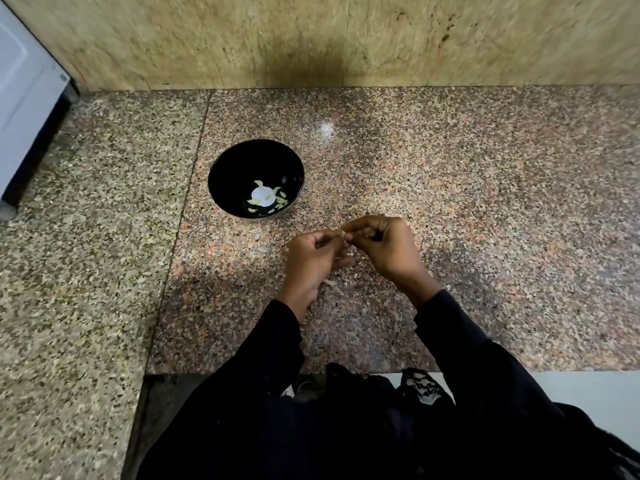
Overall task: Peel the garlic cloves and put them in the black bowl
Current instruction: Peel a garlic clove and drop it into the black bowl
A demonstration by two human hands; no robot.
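The black bowl (pixel 256 157) stands on the speckled granite counter, left of and beyond my hands. Several pale peeled garlic cloves (pixel 282 199) lie at its bottom around a bright light reflection. My left hand (pixel 311 261) and my right hand (pixel 384 247) meet above the counter to the right of the bowl and nearer me. Their fingertips pinch one small garlic clove (pixel 344 234) between them; most of it is hidden by the fingers. Thin scraps of garlic skin (pixel 332 285) lie on the counter under my left hand.
A stone wall (pixel 346 39) rises behind the counter. A white appliance (pixel 24 98) stands at the far left. A pale smudge (pixel 325 128) marks the counter beyond the bowl. The counter's front edge (pixel 346 370) runs just before my body, with dark clothing below.
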